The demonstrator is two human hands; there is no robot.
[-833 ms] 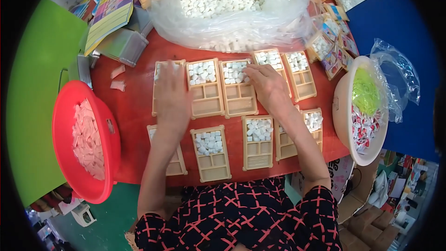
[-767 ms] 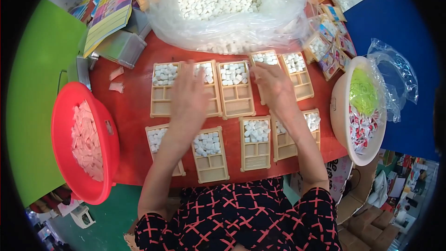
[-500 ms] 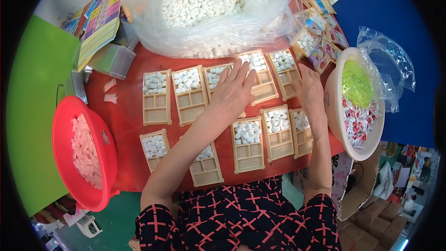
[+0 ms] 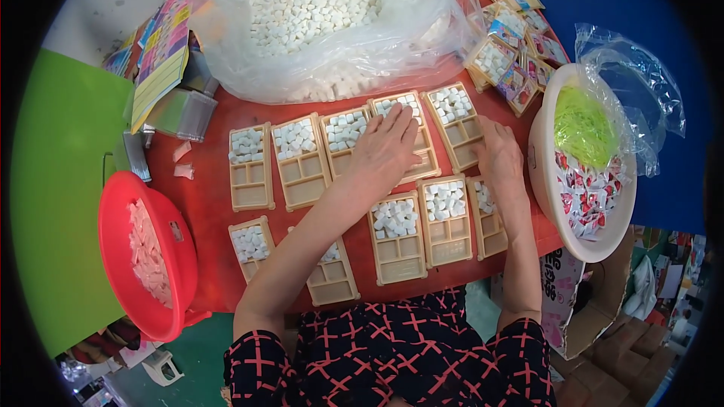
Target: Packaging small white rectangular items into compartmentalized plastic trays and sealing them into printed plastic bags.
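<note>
Small beige compartment trays lie in two rows on the red table, with white, marshmallow-like pieces in their far sections. My left hand (image 4: 386, 147) rests palm down on one back-row tray (image 4: 427, 149), fingers stretched over the white pieces (image 4: 407, 99) there. That hand and forearm partly cover neighbouring trays. Beside the rightmost back tray (image 4: 469, 134), my right hand (image 4: 499, 157) has its fingers loosely extended along the tray's right side, with nothing seen in them. Its wrist partly hides a front-row tray (image 4: 492, 237).
A large clear bag (image 4: 219, 38) of white pieces lies at the back. On the left stands a red basin (image 4: 186, 264) of pink packets; on the right, a cream basin (image 4: 539, 173) holds red-white packets and green shreds. Filled trays (image 4: 520, 94) are piled back right. Stacked clear boxes (image 4: 181, 114) stand back left.
The whole view has shifted slightly. My left hand stays over the same tray, its fingers lying on the white pieces, and my right hand remains beside the rightmost back tray.
</note>
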